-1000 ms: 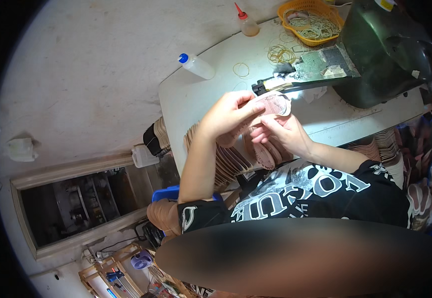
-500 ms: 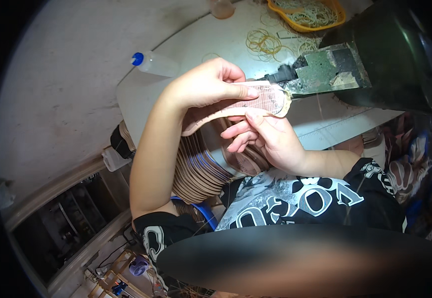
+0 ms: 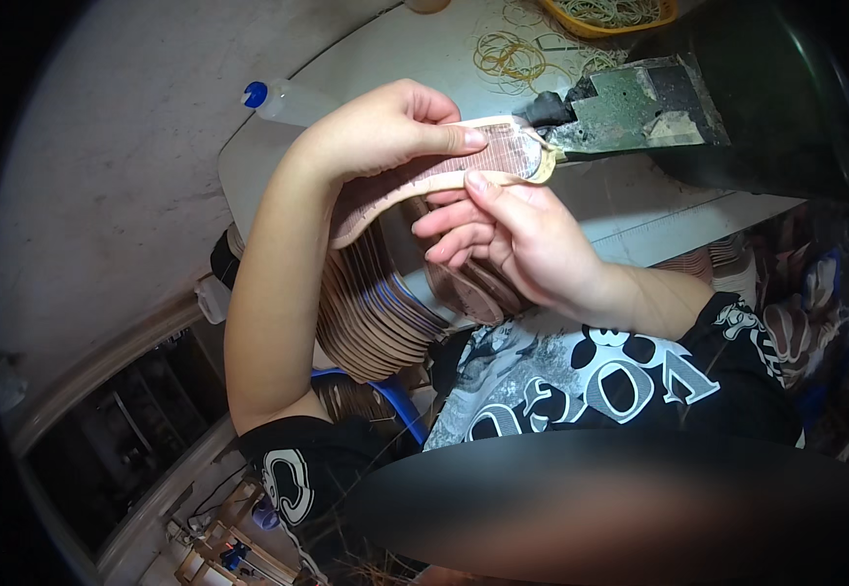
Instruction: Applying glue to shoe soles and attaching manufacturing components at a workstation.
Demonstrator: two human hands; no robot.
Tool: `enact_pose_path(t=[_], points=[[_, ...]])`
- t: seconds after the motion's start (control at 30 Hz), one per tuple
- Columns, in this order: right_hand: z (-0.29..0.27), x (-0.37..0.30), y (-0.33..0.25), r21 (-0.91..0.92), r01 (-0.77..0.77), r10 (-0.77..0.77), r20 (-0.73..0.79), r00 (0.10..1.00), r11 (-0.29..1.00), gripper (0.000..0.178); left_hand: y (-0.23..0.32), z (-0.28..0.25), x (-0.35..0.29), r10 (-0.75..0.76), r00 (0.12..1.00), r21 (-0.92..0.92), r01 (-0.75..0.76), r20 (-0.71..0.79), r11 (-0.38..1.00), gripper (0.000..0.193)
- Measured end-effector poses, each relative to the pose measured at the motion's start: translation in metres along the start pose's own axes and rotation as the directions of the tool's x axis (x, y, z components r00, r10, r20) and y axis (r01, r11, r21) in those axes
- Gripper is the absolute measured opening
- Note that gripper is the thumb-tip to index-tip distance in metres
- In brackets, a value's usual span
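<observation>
A shoe insole with a lined, pinkish-brown face and a pale rim strip hangs above the table, tilted. My left hand grips its far edge, thumb pressed flat on the face and fingers curled behind. At the near edge, my right hand pinches the rim by the rounded end, its thumb on top; the other fingers are loosely bent underneath. That rounded end lies against the tip of a green metal machine arm. Below my hands a row of stacked insoles leans near my body.
A large dark green housing stands at the right of the pale table. Loose rubber bands and a yellow basket of bands lie at the back. A blue-capped bottle is at the left; more insoles are piled at the right.
In the picture, both hands and the insole sit a little higher and farther left, as does the table. The grip looks much the same, and the rounded end stays at the machine tip.
</observation>
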State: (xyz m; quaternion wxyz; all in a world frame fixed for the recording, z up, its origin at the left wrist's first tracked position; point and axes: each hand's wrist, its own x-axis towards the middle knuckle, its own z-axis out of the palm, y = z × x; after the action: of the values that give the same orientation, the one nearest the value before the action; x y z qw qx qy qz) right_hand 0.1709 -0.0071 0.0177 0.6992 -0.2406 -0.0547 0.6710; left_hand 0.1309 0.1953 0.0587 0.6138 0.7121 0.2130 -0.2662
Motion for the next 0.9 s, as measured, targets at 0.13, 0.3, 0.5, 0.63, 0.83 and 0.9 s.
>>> enact_pose_path(t=[0.13,0.3,0.5,0.63,0.83,0.9], points=[[0.000,0.002,-0.007,-0.037,-0.046,0.047,0.009,0.999,0.998,0.040,-0.007,0.003,-0.004,0.041,0.999,-0.072,-0.042,-0.022,0.996,0.027],[-0.001,0.000,-0.021,-0.161,-0.145,0.145,-0.010,0.989,0.976,0.041,-0.010,0.012,-0.008,0.021,0.993,-0.089,-0.031,-0.114,0.996,0.027],[-0.006,-0.004,-0.037,-0.272,-0.204,0.222,0.038,0.974,0.940,0.041,-0.011,0.021,-0.011,-0.014,0.979,-0.040,0.006,-0.204,0.999,0.025],[-0.006,-0.007,-0.046,-0.343,-0.238,0.256,0.007,0.967,0.908,0.041,-0.008,0.030,-0.015,-0.064,0.959,-0.059,0.049,-0.277,0.997,0.026],[-0.021,-0.011,-0.060,-0.448,-0.237,0.270,0.011,0.963,0.862,0.041,0.003,0.050,-0.024,-0.122,0.938,-0.135,0.082,-0.324,0.987,0.035],[-0.026,-0.009,-0.066,-0.490,-0.222,0.255,0.001,0.967,0.843,0.041,0.006,0.057,-0.026,-0.157,0.937,-0.153,0.113,-0.311,0.982,0.037]])
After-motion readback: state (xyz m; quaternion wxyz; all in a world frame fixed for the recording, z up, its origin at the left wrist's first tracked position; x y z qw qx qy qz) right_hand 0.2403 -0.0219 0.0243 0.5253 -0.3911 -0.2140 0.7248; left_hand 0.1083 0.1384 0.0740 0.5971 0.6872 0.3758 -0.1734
